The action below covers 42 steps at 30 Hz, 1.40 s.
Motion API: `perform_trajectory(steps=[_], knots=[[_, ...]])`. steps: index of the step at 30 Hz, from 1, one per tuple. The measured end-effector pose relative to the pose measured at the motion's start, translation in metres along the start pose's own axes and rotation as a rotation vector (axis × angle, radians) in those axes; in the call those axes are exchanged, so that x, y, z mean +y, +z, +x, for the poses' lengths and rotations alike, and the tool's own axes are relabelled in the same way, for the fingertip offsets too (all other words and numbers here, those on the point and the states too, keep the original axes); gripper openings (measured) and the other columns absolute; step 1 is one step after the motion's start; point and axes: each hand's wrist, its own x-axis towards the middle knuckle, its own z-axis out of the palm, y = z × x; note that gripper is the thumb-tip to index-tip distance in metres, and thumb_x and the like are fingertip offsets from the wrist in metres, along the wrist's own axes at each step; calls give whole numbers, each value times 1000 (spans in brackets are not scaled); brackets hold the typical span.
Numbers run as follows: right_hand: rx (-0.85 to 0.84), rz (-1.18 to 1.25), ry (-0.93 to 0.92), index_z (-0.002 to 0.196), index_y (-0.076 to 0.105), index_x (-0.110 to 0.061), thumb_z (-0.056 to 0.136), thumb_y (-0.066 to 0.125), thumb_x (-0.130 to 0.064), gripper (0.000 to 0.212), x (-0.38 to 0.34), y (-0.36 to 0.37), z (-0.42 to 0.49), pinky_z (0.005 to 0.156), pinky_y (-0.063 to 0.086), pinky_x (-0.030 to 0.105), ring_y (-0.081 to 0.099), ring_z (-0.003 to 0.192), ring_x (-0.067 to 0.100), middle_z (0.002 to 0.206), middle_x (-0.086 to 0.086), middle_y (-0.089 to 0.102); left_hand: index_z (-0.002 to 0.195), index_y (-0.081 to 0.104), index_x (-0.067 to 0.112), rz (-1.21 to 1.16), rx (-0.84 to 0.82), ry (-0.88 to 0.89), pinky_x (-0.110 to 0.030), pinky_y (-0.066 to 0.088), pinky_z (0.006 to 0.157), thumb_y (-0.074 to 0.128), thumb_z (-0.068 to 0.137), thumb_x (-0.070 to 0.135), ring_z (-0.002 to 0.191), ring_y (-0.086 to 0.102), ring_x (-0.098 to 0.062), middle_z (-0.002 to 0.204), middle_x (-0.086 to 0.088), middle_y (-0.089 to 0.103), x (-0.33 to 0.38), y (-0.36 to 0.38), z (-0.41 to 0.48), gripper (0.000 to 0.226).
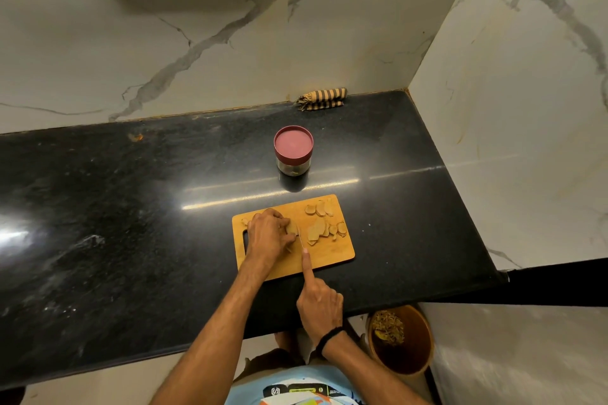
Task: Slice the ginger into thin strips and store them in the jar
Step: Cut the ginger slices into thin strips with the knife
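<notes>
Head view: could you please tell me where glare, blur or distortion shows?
In the head view, a glare streak crosses the countertop behind the cutting board, a second bright patch lies at frame left; wide-angle distortion bows the counter edge; the knife at the ginger barely resolves.

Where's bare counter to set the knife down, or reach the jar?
Bare: wide counter left of the cutting board; the strip between board and jar; counter right of the board up to the wall. Crowded: board, under ginger slices, left hand, knife.
</notes>
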Motion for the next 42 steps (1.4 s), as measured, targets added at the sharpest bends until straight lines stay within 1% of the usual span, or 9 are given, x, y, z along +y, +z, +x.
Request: perform_trajectory(steps=[3, 8, 15, 20, 23, 25, 28, 34, 42], knots=[[11, -41, -19, 151, 32, -24, 69, 77, -4, 96, 6, -3, -4, 34, 31, 22, 25, 40, 5, 55, -8, 30, 117, 75, 16, -9, -5, -11, -37, 42, 102, 84, 78, 32, 114, 57, -19, 121, 2, 66, 1, 0, 2, 43], [46, -57, -8, 151, 32, -28, 71, 75, 0, 94, 9, -5, 3, 35, 29, 25, 29, 40, 8, 56, -3, 38, 116, 75, 15, -12, -11, -15, -38, 45, 101, 85, 78, 31, 112, 58, -19, 121, 2, 66, -2, 0, 4, 43], [63, -79, -45, 146, 45, -27, 68, 77, -1, 88, 10, -8, 3, 37, 23, 21, 23, 41, 6, 57, -7, 29, 119, 73, 17, -5, -32, -10, -41, 45, 102, 85, 78, 31, 115, 56, -19, 124, 3, 65, -5, -3, 4, 45], [61, -65, -50, 146, 46, -28, 70, 77, -2, 86, 13, -6, 2, 37, 25, 20, 24, 42, 5, 59, -7, 29, 119, 73, 15, -25, -19, -12, -43, 47, 102, 85, 78, 30, 115, 57, -20, 123, 0, 65, -5, -2, 3, 45], [74, -73, -34, 144, 49, -29, 67, 80, -3, 87, 5, -7, 12, 39, 22, 21, 23, 43, 5, 60, -6, 29, 120, 73, 14, 5, -27, -5, -42, 46, 103, 84, 79, 30, 116, 57, -20, 124, 0, 64, -4, -2, 2, 45], [70, -51, -18, 146, 46, -31, 67, 80, -3, 91, -2, -5, 18, 40, 21, 21, 24, 43, 5, 60, -6, 30, 120, 73, 14, 17, -30, 3, -41, 46, 103, 84, 79, 31, 116, 57, -20, 125, 0, 64, -4, -2, 2, 45], [46, 18, 11, 150, 33, -33, 71, 77, -3, 95, -6, -3, 24, 41, 25, 21, 27, 42, 5, 58, -7, 35, 119, 74, 15, 11, -34, -1, -42, 47, 102, 85, 77, 31, 115, 58, -19, 125, 2, 65, -6, -3, 2, 46], [-24, 170, 18, 155, 20, -34, 89, 61, -6, 83, -5, -2, 23, 46, 28, 21, 29, 46, 5, 58, -11, 33, 115, 75, 15, -17, -9, 23, -43, 48, 100, 86, 77, 31, 111, 59, -18, 122, 2, 66, -9, 0, 0, 43], [-32, 214, -8, 154, 22, -30, 90, 59, -6, 78, -9, 1, 27, 45, 31, 22, 34, 45, 5, 57, -10, 36, 113, 76, 16, -23, 11, 21, -46, 47, 102, 84, 79, 31, 110, 59, -18, 121, 4, 66, -8, 2, -2, 37]])
